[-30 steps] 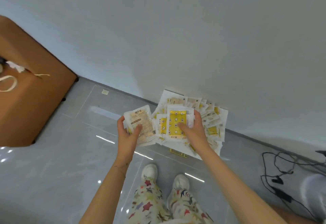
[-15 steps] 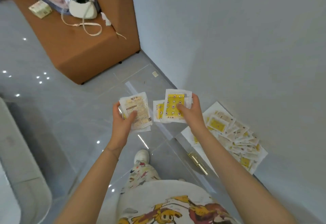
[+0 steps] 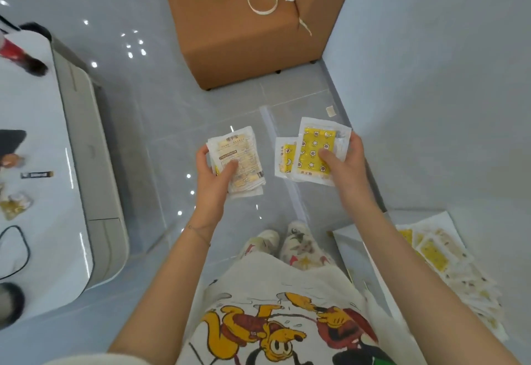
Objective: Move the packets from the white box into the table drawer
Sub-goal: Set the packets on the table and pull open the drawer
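My left hand [image 3: 212, 176] grips a stack of white packets with pale printed backs [image 3: 240, 160], thumb across the top one. My right hand [image 3: 343, 165] grips a second stack of packets showing yellow star-patterned fronts [image 3: 311, 152], thumb pressed on the top one. Both stacks are held above the grey floor in front of my feet. The white box [image 3: 370, 252] lies on the floor at the lower right by the wall, with several more packets [image 3: 448, 264] inside. The white table [image 3: 43, 149] stands at the left; its drawer fronts [image 3: 94, 163] appear closed.
A brown ottoman [image 3: 247, 37] with a white bag strap on top stands ahead by the wall. The wall [image 3: 445, 77] runs along the right. The tabletop carries small items and a black cable [image 3: 17, 252]. Open grey tile floor lies between table and ottoman.
I have turned left away from the box, carrying both stacks. The box has slid from the centre to the lower right, and the white table has come into view on the left.
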A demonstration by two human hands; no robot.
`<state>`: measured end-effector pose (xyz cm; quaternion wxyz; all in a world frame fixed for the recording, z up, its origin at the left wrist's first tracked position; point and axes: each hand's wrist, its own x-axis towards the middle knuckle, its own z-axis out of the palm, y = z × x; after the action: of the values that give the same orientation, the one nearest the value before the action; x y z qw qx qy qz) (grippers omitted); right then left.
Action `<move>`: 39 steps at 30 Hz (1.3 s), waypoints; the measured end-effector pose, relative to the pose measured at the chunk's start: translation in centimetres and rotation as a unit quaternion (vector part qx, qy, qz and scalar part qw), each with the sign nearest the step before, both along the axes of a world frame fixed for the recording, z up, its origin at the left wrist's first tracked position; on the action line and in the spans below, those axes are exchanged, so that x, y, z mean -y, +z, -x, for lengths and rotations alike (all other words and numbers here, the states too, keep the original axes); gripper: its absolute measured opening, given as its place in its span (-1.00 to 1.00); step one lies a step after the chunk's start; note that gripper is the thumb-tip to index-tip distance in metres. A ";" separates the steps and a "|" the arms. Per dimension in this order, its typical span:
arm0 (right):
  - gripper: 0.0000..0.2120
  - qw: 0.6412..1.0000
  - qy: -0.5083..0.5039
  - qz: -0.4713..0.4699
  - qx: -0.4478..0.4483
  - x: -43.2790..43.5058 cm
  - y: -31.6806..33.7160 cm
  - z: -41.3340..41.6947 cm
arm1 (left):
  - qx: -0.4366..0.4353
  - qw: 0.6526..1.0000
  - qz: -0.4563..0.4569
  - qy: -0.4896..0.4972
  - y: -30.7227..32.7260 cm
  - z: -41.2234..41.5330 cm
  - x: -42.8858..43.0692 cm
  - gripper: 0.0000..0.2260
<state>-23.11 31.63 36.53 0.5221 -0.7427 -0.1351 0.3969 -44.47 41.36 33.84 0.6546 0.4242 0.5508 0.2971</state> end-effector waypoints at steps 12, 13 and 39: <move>-0.47 0.978 0.207 -0.010 0.018 -17.0 -1.2 3.6 | 0.011 0.980 0.007 0.201 -0.1 3.5 -7.9 -0.59; -0.47 0.974 0.225 -0.012 0.020 -18.3 -1.1 3.7 | 0.010 0.975 0.005 0.220 0.1 3.6 -8.4 -0.59; -0.54 0.834 0.551 -0.022 -0.001 -43.5 -1.0 32.4 | 0.051 0.801 0.033 0.596 -1.5 27.0 -15.3 -0.58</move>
<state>-55.55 75.17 35.54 0.2333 -0.5330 -0.5307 0.6163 -71.44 56.63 32.35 0.3899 -0.0254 0.6700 0.6312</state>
